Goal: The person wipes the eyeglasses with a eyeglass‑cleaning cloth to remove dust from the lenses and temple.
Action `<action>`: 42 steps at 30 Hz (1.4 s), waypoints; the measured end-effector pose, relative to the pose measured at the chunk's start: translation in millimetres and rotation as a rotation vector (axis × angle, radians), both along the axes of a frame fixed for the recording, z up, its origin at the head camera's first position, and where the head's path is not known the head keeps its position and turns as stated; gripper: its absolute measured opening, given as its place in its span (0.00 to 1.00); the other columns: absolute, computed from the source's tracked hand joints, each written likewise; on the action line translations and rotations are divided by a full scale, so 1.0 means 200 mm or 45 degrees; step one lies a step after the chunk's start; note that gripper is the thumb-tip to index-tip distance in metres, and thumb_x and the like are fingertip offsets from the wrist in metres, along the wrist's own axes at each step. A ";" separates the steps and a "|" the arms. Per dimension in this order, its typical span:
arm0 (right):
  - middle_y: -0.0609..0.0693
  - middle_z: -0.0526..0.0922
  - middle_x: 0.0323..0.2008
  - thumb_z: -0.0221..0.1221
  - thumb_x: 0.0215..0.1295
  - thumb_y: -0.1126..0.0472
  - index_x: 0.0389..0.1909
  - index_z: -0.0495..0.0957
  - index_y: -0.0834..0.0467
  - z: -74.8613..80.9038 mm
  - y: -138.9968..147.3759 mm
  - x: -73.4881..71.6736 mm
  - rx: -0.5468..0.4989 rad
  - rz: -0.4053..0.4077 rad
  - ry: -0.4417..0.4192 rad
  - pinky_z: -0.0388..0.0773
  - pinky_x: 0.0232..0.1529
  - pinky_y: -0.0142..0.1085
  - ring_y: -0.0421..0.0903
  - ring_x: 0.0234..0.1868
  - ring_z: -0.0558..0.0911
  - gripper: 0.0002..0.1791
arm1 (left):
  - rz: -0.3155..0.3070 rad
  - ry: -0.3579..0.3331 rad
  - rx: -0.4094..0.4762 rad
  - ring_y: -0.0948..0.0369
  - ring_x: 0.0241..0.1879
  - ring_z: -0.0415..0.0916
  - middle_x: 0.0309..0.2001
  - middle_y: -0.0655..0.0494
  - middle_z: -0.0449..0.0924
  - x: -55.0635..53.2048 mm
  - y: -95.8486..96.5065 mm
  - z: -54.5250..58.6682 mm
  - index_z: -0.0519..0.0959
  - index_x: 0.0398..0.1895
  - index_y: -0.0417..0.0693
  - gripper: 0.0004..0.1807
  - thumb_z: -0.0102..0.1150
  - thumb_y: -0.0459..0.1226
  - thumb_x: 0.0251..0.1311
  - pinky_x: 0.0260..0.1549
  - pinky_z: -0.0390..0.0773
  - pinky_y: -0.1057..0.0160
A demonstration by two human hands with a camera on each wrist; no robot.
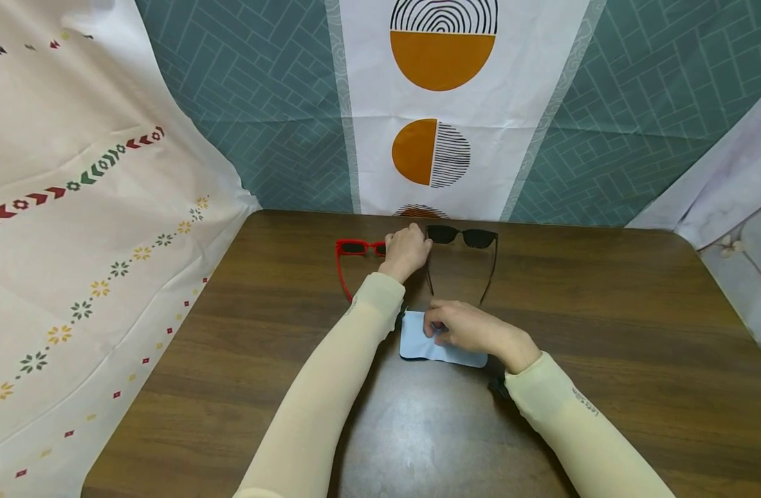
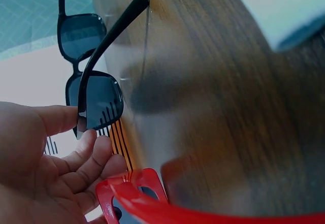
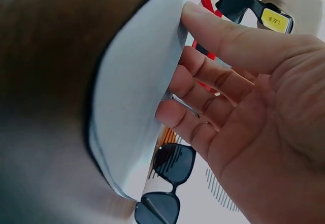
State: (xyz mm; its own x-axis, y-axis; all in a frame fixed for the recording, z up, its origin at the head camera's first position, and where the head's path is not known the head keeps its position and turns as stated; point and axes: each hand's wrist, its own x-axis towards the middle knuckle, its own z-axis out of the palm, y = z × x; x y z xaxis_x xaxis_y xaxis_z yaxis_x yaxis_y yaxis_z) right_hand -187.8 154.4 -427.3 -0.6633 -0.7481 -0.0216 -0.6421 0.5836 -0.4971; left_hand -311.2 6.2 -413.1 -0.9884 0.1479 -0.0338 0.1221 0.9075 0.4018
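Note:
Black sunglasses point(image 1: 479, 238) stand at the back of the table with their temples spread toward me. My left hand point(image 1: 407, 252) pinches their left corner by the hinge between thumb and fingertips, as the left wrist view shows. Just left of that hand are red sunglasses point(image 1: 353, 247), partly hidden behind it; their red temple point(image 2: 203, 215) crosses the bottom of the left wrist view. Nearer to me lies a flat light blue cloth piece point(image 1: 445, 354) with a dark edge. My right hand point(image 1: 470, 326) rests on it with loosely bent fingers, fingertips point(image 3: 170, 113) right at its surface.
The brown wooden table point(image 1: 604, 346) reaches back to a teal and white patterned cloth point(image 1: 262, 104) hanging behind it. A cream patterned cloth point(image 1: 106, 242) drapes along the left side. Pale fabric point(image 1: 723, 180) hangs on the right.

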 end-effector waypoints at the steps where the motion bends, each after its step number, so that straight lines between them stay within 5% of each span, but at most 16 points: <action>1: 0.45 0.74 0.34 0.73 0.59 0.70 0.32 0.79 0.52 0.00 0.00 0.00 0.004 0.001 0.007 0.74 0.39 0.35 0.42 0.35 0.75 0.13 | 0.000 0.000 -0.005 0.49 0.56 0.80 0.49 0.45 0.83 0.00 0.00 0.00 0.75 0.57 0.38 0.20 0.51 0.46 0.80 0.67 0.63 0.47; 20: 0.41 0.74 0.25 0.63 0.69 0.70 0.29 0.76 0.54 0.03 -0.02 0.03 0.097 -0.082 -0.097 0.70 0.28 0.31 0.36 0.24 0.70 0.11 | 0.020 0.057 0.027 0.53 0.42 0.82 0.36 0.52 0.82 0.02 -0.01 0.03 0.76 0.47 0.45 0.14 0.51 0.47 0.80 0.50 0.61 0.49; 28: 0.49 0.75 0.15 0.56 0.71 0.72 0.30 0.74 0.58 0.08 -0.02 0.07 0.089 -0.228 -0.496 0.69 0.15 0.32 0.41 0.11 0.71 0.09 | 0.002 0.053 0.042 0.54 0.41 0.82 0.36 0.53 0.81 0.02 -0.01 0.04 0.77 0.46 0.45 0.14 0.51 0.47 0.80 0.49 0.60 0.49; 33: 0.46 0.73 0.25 0.62 0.67 0.72 0.35 0.77 0.54 0.09 0.03 0.04 0.131 -0.123 -0.424 0.70 0.28 0.33 0.41 0.27 0.72 0.09 | -0.011 0.061 0.051 0.54 0.41 0.81 0.35 0.53 0.80 0.02 -0.01 0.05 0.77 0.47 0.45 0.14 0.50 0.46 0.80 0.47 0.58 0.51; 42: 0.48 0.74 0.37 0.71 0.48 0.80 0.42 0.81 0.49 0.08 0.12 0.01 0.102 0.070 -0.303 0.72 0.40 0.36 0.46 0.41 0.73 0.26 | -0.017 0.079 0.051 0.56 0.40 0.80 0.33 0.55 0.79 0.00 -0.01 0.08 0.77 0.48 0.46 0.14 0.50 0.47 0.80 0.49 0.59 0.51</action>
